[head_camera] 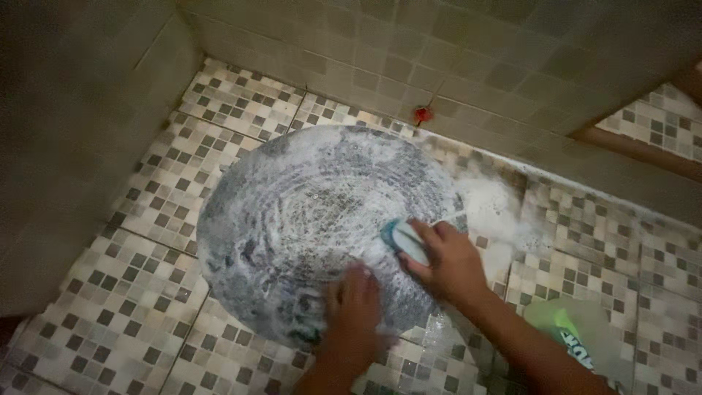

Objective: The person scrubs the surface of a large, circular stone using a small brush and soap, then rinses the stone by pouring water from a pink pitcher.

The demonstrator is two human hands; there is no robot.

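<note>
A large round metal pan (322, 219), dark and coated in white soap suds, lies upside down on a mosaic-tiled floor (139, 314) of small brown and cream squares. At the pan's right edge, the person's right hand (446, 263) is closed around a blue and white scrubbing sponge (401, 238), pressing it against the sudsy surface. At the pan's near edge, the left hand (355, 307) rests flat on the metal with fingers spread, grasping nothing. Just right of the pan, a patch of white foam (493, 212) spreads across the tiles. Beyond the pan, a low tiled wall (453, 73) runs across, with a small red object (422, 113) at its base. Well to the right of the pan and nearer the person, a green plastic item (574, 329) lies on the floor beside the right forearm.
</note>
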